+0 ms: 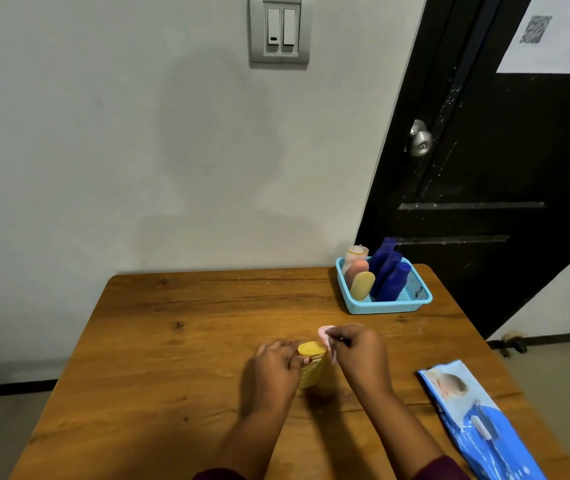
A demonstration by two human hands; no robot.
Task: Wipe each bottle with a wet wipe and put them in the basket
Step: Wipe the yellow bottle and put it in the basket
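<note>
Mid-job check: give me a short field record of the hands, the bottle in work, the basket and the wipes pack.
left hand: grips yellow bottle, upright on table
right hand: pinches wipe at the bottle's top
basket: far right of table; holds three blue bottles, peach bottle, cream bottle, whitish bottle
wipes pack: flat at near right edge
bottles outside basket: only the held one

My left hand (276, 367) covers one side of the yellow bottle (312, 362), and my right hand (359, 355) hides most of the wet wipe (323, 332). The picture's bottom edge cuts off the wipes pack (477, 417).
</note>
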